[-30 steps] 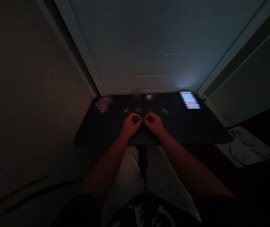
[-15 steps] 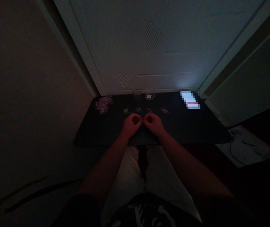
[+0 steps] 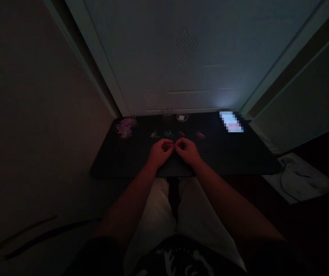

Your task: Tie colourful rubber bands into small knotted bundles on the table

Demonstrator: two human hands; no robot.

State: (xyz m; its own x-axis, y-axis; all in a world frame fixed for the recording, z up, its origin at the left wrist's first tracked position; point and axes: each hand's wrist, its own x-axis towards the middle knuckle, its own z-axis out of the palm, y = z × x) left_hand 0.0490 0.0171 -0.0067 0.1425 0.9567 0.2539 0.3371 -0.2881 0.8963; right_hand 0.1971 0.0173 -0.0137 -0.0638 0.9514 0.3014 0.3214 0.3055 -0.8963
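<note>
1. Left hand (image 3: 159, 154): positioned above the near half of the black rectangular table (image 3: 227, 153), thumb and fingertips brought together in a narrow pinch.
2. Right hand (image 3: 188, 151): set in a matching narrow pinch, its fingertips at or very near those of the left hand. Any item between the fingertips is too small and dark to identify.
3. Small clusters of thin pieces: located just beyond the hands in a row. From left to right: pale yellowish cluster (image 3: 154, 134), blue cluster (image 3: 168, 133), pinkish-red cluster (image 3: 181, 133), pink-purple cluster (image 3: 200, 135).
4. Large loose pile of pink and multicoloured thin pieces (image 3: 126, 127): located at the far left of the table.
5. Clear round container (image 3: 167, 114): located at the far edge, beside the shallow round clear dish (image 3: 186, 118), which bears a white square (image 3: 181, 117).
6. Bright, pixelated rectangle (image 3: 231, 121): located at the far right.
</note>
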